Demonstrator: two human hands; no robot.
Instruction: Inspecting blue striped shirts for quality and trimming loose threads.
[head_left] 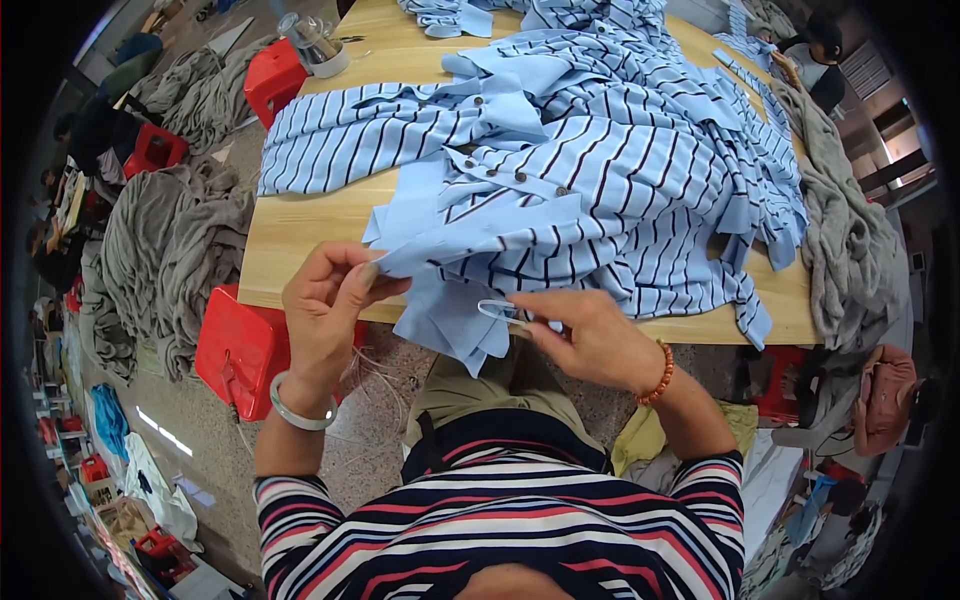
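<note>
A pile of light blue striped shirts (590,170) covers the wooden table (300,225). My left hand (328,305) pinches the plain blue edge of the top shirt (440,245) at the table's front edge. My right hand (590,335) holds a small pair of thread snips (500,311), its tips pointing left at the blue fabric hanging over the edge. A pale bangle is on my left wrist, an orange bead bracelet on my right.
Red plastic stools (238,350) stand left of the table, another (272,78) farther back. Grey garments (165,250) lie heaped on the floor at left and hang at the right edge (850,250). A clear container (315,42) sits on the far left corner. Other people sit around.
</note>
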